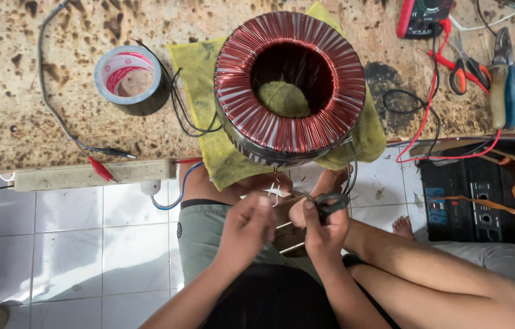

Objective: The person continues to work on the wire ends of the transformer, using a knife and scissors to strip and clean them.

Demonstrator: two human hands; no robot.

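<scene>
A person's left hand pinches thin wire leads hanging from a copper-wound toroidal coil on the bench edge; the right hand grips black-handled scissors. Trimming cleanly probably needs taut leads.

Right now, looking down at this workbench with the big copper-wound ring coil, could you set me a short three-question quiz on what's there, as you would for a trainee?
1. True or false: the large ring-shaped coil of reddish copper wire rests on a yellow-green cloth.
2. Which hand holds the small black-handled scissors? A) left hand B) right hand
3. What stands on the speckled bench, on the camera's left of the coil?

Key
1. True.
2. B; the left hand pinches thin pale wire ends below the coil.
3. A roll of grey tape with a red-and-white core.
</scene>
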